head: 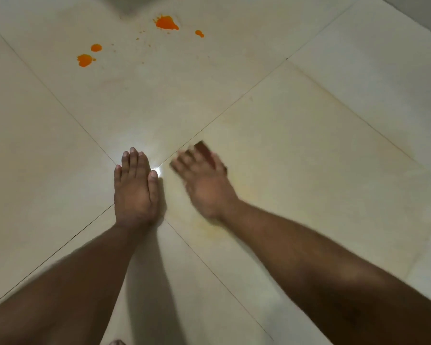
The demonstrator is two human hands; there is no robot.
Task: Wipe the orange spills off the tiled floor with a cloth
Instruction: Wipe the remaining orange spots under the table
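Observation:
Bright orange spills lie on the cream tiled floor at the far side: a large splat, a small drop to its right, and two blobs at the far left. My left hand rests flat on the floor, fingers together, holding nothing. My right hand is blurred beside it and presses a dark reddish-brown cloth to the tile; only a corner of the cloth shows past my fingers. A faint yellowish smear marks the tile under my right wrist.
Dark grout lines cross under my hands. A pale object's shadowed base sits at the top edge, near the large splat. Tiny orange specks dot the tile between the spills. A toe tip shows at the bottom edge.

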